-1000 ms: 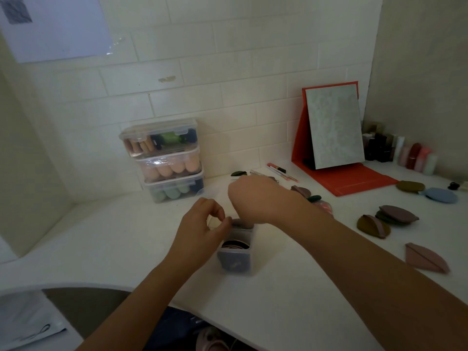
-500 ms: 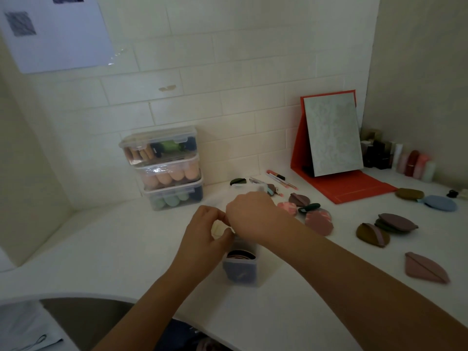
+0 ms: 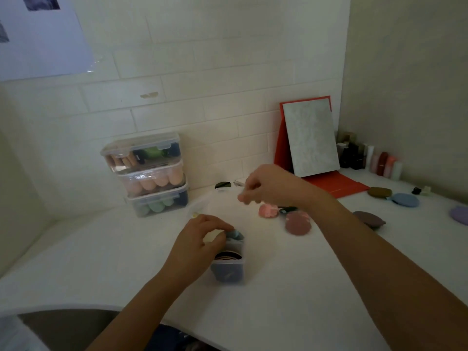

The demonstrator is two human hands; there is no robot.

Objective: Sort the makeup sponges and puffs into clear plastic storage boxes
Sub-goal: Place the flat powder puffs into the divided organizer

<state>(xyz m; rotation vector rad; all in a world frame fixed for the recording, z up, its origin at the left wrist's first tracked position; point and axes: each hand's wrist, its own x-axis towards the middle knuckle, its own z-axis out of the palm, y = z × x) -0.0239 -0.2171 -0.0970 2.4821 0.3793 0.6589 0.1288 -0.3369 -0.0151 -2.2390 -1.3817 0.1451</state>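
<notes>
Three stacked clear plastic boxes by the wall look full. The left hand pinches a pale blue puff at the rim of the small clear box. The right hand hovers curled, and I can't tell if it holds anything. A round mauve puff and others lie unsorted, so I'd say it's well over half done.

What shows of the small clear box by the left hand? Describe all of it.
The small clear box is square, lidless plastic, standing upright on the white counter. Puffs stand on edge inside: a blue-grey puff against the near wall, dark and pink rims behind, a light blue puff at the far end, where the left hand touches.
</notes>
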